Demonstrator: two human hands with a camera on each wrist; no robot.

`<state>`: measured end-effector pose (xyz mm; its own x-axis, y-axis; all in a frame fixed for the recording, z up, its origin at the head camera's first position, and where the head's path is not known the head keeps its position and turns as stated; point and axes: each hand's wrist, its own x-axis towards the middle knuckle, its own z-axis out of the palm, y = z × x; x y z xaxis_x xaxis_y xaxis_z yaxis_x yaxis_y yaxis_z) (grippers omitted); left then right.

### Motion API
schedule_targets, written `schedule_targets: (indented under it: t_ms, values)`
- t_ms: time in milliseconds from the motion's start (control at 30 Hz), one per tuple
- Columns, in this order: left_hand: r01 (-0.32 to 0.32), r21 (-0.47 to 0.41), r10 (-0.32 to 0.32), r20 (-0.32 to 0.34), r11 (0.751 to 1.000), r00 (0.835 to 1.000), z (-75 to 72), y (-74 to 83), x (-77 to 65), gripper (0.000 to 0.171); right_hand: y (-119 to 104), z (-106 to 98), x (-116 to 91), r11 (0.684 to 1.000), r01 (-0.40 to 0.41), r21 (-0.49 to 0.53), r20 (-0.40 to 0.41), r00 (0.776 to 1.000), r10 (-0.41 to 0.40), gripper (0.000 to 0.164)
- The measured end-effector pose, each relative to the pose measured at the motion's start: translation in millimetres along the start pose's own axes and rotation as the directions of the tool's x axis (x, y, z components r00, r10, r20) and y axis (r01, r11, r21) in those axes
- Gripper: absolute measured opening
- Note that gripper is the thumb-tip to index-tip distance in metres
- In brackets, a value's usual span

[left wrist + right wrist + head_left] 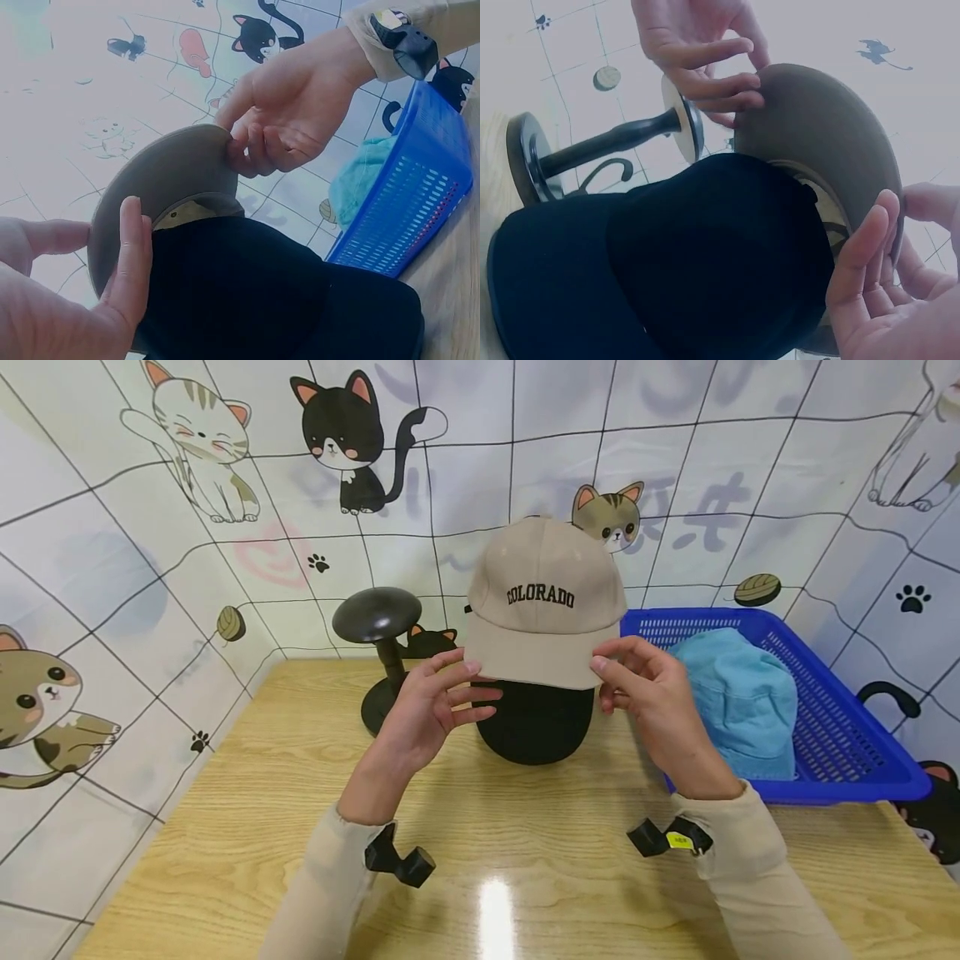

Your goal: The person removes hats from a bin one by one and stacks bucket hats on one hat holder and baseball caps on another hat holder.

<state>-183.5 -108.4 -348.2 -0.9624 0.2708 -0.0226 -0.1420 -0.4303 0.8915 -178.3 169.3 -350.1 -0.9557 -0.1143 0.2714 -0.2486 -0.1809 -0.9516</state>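
A beige baseball cap (pixel 543 568) with COLORADO in dark letters faces me, its brim tilted down. My left hand (pixel 427 706) pinches the left side of the brim, thumb on top and fingers extended below. At the brim's right side, my right hand (pixel 660 706) holds it between thumb and fingers. Under the beige cap is a black cap (pixel 534 727), its brim pointing towards me; the left wrist view shows its dark crown (pixel 232 277) close below the beige brim's underside. Whatever supports the black cap is hidden.
A dark hat stand (pixel 377 614) with a rounded top stands bare, left of the caps. On the right, a blue plastic basket (pixel 832 693) holds a light-blue bucket hat (pixel 738 702). A cat-patterned cloth (pixel 472 477) backs the wooden table (pixel 465 827).
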Motion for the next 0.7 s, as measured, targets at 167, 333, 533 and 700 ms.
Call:
schedule_targets:
  t_ms: [167,333,533,700]
  values:
    - [-0.02,0.001,0.02,-0.021,1.0,1.0,-2.8,-4.4,5.5,0.059,1,0,0,0.997,-0.081,0.005,0.031,0.996,0.081,0.009]
    - [-0.048,0.007,0.049,-0.06,0.999,0.997,-6.4,-7.4,10.3,0.053,2,0,0,0.993,-0.116,-0.026,0.044,0.992,0.117,0.017]
    - [-0.056,0.059,0.06,-0.058,0.997,0.997,-9.4,-7.6,11.5,0.054,3,1,2,0.991,-0.122,-0.051,0.017,0.992,0.123,0.017]
    - [-0.053,0.119,0.059,-0.053,0.992,0.997,-8.8,-7.1,9.9,0.059,5,0,3,0.983,-0.162,-0.086,-0.01,0.987,0.161,0.016]
